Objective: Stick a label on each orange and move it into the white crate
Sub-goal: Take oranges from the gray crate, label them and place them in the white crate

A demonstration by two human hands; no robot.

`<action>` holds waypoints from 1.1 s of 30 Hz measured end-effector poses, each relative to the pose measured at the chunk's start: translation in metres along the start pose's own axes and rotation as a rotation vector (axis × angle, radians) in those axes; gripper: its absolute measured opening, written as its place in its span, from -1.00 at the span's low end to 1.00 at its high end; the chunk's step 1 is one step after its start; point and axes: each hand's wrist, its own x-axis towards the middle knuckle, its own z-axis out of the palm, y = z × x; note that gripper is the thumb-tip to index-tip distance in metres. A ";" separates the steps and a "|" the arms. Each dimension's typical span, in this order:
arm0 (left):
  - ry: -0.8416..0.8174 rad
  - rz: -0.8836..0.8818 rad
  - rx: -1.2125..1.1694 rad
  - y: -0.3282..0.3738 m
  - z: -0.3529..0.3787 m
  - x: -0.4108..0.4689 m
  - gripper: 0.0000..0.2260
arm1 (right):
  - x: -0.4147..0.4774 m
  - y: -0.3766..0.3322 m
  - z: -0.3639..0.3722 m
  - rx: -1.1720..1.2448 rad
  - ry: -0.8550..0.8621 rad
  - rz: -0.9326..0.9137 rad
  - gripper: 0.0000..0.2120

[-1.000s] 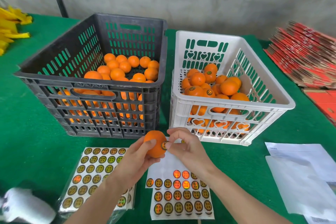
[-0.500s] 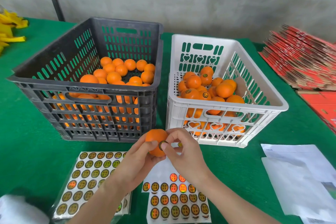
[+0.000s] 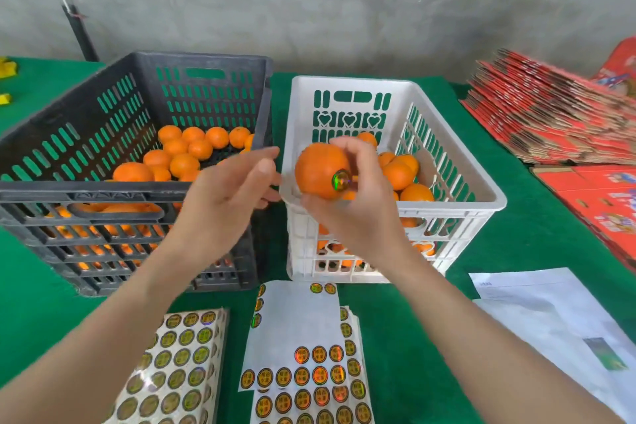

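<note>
Foil round label (image 3: 340, 180) on smooth orange (image 3: 317, 167), right hand (image 3: 358, 215) grip

Two crates: black crate (image 3: 103, 188), white crate (image 3: 454, 212). One held orange (image 3: 318, 169). Two label piles: left pile (image 3: 179, 372), middle pile (image 3: 299, 320).

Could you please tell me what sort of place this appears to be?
Most likely a small fruit-packing workshop: a dark crate and a white crate hold oranges, sheets of round labels lie on the green table, and flattened red cartons are stacked at the right.
</note>
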 end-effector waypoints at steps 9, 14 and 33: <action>0.069 -0.159 0.667 -0.038 -0.049 0.071 -0.85 | 0.106 0.116 -0.077 -1.063 -1.006 0.400 -0.63; 0.096 -0.202 0.664 -0.047 -0.060 0.070 -0.82 | 0.102 0.140 -0.073 -1.177 -0.860 0.372 -0.64; 0.268 -0.396 0.771 -0.086 -0.145 0.067 -0.72 | 0.147 -0.021 0.189 -0.998 -1.113 -0.080 -0.64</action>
